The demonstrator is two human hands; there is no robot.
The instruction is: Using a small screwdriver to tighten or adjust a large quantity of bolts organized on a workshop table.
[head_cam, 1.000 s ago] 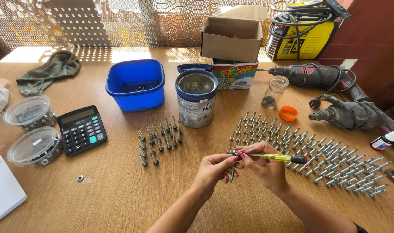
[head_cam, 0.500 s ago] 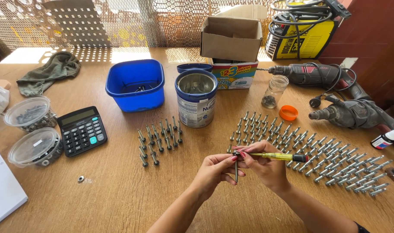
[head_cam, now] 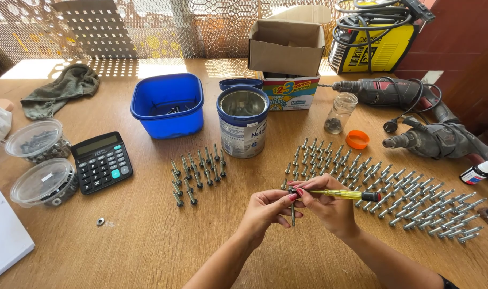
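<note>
My left hand [head_cam: 266, 210] pinches a long bolt [head_cam: 292, 213] that hangs point down between both hands. My right hand [head_cam: 328, 208] grips a yellow-handled screwdriver [head_cam: 344, 195], lying level, its tip meeting the bolt's head. Behind my hands lie several rows of bolts [head_cam: 393, 192] spread over the right half of the wooden table [head_cam: 147, 246]. A smaller group of dark-tipped bolts [head_cam: 197, 174] lies to the left of my hands.
Further back are a blue tub [head_cam: 168, 106], an open tin can [head_cam: 243, 121], a cardboard box [head_cam: 287, 45], a glass jar [head_cam: 340, 113], an orange lid [head_cam: 357, 139] and two drills [head_cam: 431, 139]. At left sit a calculator [head_cam: 101, 161], two plastic tubs [head_cam: 39, 170] and a loose nut [head_cam: 100, 221].
The bolt between my hands has swung from slanted to hanging straight down. Hands and screwdriver stay in the same place.
</note>
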